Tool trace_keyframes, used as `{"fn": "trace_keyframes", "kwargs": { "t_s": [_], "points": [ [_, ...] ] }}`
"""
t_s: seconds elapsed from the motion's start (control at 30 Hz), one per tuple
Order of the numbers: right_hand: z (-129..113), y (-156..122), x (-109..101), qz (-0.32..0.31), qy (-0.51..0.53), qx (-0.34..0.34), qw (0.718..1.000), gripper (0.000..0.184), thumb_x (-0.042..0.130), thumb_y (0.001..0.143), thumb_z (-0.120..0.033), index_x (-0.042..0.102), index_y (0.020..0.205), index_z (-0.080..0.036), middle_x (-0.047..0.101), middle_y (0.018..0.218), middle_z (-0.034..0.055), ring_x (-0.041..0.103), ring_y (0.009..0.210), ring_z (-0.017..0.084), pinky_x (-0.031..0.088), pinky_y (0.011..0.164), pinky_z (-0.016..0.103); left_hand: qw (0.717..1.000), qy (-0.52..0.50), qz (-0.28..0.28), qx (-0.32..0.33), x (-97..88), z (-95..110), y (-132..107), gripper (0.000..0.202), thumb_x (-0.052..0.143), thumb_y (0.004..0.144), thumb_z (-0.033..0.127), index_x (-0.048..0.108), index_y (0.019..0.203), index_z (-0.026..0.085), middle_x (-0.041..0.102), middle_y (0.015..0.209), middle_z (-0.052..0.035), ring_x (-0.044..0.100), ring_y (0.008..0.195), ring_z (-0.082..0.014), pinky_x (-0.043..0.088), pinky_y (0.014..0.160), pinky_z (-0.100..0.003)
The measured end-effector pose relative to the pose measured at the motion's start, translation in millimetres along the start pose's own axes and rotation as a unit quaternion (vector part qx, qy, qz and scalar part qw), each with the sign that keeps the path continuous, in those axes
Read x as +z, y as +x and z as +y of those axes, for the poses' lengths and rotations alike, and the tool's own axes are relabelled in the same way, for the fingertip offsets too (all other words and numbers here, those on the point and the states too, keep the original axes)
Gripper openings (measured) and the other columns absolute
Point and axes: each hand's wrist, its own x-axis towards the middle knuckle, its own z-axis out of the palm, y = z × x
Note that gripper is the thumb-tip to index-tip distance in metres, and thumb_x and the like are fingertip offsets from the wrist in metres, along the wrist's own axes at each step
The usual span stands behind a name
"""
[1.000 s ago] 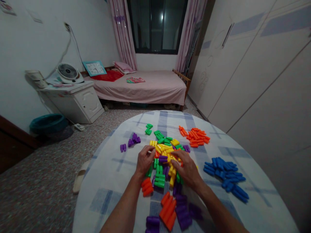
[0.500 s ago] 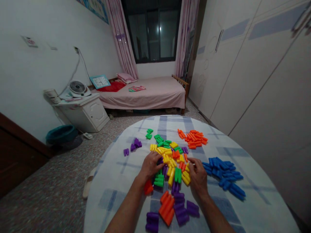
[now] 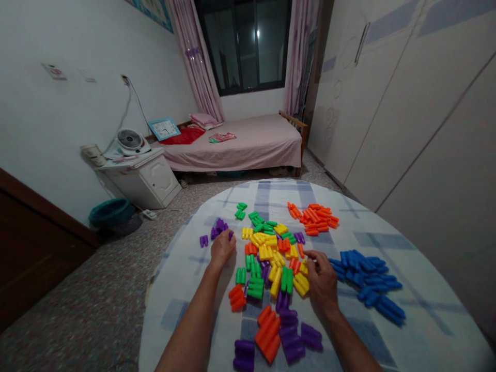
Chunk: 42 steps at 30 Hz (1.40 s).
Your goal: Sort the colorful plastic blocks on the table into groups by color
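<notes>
Head view, checked tablecloth [image 3: 406, 330], speckled floor [image 3: 96, 305], pink bed [image 3: 248, 147], white wardrobe [image 3: 418, 103].

Dim indoor light, window [image 3: 248, 44] glare, wide-angle edge distortion.

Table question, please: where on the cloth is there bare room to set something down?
Bare tablecloth lies left of the left hand, and at the right beyond the blue pile. Between the hands the mixed pile is crowded.
</notes>
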Motion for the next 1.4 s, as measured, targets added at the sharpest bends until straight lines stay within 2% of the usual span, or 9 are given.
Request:
{"fn": "trace_keyframes", "kwargs": {
  "t_s": [0.2,0.33,0.4,0.5,0.67,0.83,0.97,1.2,1.4],
  "points": [
    [1.8,1.2,1.4,-0.001,0.003,0.005,1.0,0.021,0.04,0.083,-0.023,0.059,0.092,-0.021,0.06,0.098,0.0067,0.055,0.09,0.021,0.043,0.081,0.034,0.985,0.146,0.076,-0.041,-17.9,-27.2,-6.5,0.028,0.047,0.081,0.021,0.064,0.102,0.018,0.063,0.097,-0.0107,0.058,0.092,-0.024,0.042,0.075,-0.031],
    [2.8,1.6,2.8,0.01,0.01,-0.003,1.0,0.022,0.04,0.082,-0.024,0.06,0.091,-0.02,0.061,0.096,0.0062,0.055,0.089,0.021,0.043,0.08,0.034,0.976,0.18,0.103,-0.065,-30.1,-42.9,-7.3,0.029,0.051,0.08,0.026,0.064,0.104,0.016,0.061,0.096,-0.0111,0.055,0.094,-0.0246,0.043,0.081,-0.033],
    [3.2,1.8,3.0,0.011,0.009,-0.007,1.0,0.022,0.041,0.081,-0.025,0.06,0.09,-0.019,0.061,0.095,0.0064,0.055,0.089,0.021,0.042,0.08,0.034,0.977,0.167,0.119,-0.056,-30.8,-41.2,-5.6,0.03,0.051,0.081,0.028,0.064,0.105,0.015,0.061,0.1,-0.0117,0.055,0.095,-0.0248,0.043,0.084,-0.035],
    [3.7,2.0,2.9,0.01,0.008,-0.001,1.0,0.022,0.042,0.081,-0.025,0.06,0.09,-0.019,0.061,0.095,0.0068,0.056,0.089,0.021,0.043,0.08,0.034,0.986,0.108,0.127,-0.017,-24.3,-24.4,1.3,0.029,0.051,0.082,0.028,0.065,0.104,0.014,0.063,0.102,-0.0106,0.056,0.097,-0.0229,0.043,0.088,-0.034],
    [5.0,1.9,3.1,0.005,0.012,-0.001,1.0,0.022,0.041,0.081,-0.025,0.061,0.09,-0.019,0.062,0.095,0.007,0.056,0.088,0.021,0.043,0.079,0.035,0.996,0.015,0.062,0.061,2.8,22.5,20.7,0.029,0.054,0.081,0.025,0.064,0.105,0.015,0.065,0.103,-0.0087,0.058,0.098,-0.0199,0.043,0.091,-0.032],
    [7.1,1.4,4.0,-0.004,0.019,0.002,1.0,0.021,0.042,0.082,-0.025,0.061,0.091,-0.019,0.062,0.095,0.0069,0.056,0.087,0.021,0.043,0.078,0.034,0.995,0.03,-0.036,0.084,30.4,54.0,36.5,0.033,0.057,0.079,0.021,0.062,0.112,0.016,0.061,0.112,-0.0099,0.055,0.108,-0.0201,0.041,0.095,-0.031],
    [10.4,1.0,5.3,-0.011,0.019,0.007,1.0,0.021,0.042,0.083,-0.025,0.06,0.091,-0.02,0.062,0.095,0.0058,0.056,0.089,0.02,0.043,0.079,0.033,0.993,0.038,-0.07,0.089,34.4,61.0,49.6,0.038,0.059,0.078,0.022,0.06,0.115,0.014,0.059,0.116,-0.0113,0.053,0.11,-0.0205,0.039,0.096,-0.03],
    [14.0,1.1,5.9,-0.022,0.017,0.004,1.0,0.021,0.041,0.083,-0.022,0.061,0.09,-0.02,0.062,0.093,0.0044,0.057,0.089,0.019,0.043,0.079,0.031,0.985,0.034,-0.122,0.12,36.6,68.7,67.5,0.022,0.052,0.08,0.025,0.07,0.09,0.018,0.067,0.091,-0.0055,0.06,0.086,-0.0168,0.044,0.074,-0.026],
    [12.9,0.2,6.7,-0.026,0.013,0.009,1.0,0.022,0.04,0.084,-0.023,0.061,0.09,-0.02,0.062,0.093,0.0042,0.057,0.089,0.019,0.043,0.078,0.03,0.977,0.029,-0.148,0.15,47.2,72.7,68.1,0.022,0.05,0.081,0.026,0.071,0.085,0.019,0.066,0.081,-0.0033,0.06,0.078,-0.0149,0.044,0.07,-0.024]
  ]
}}
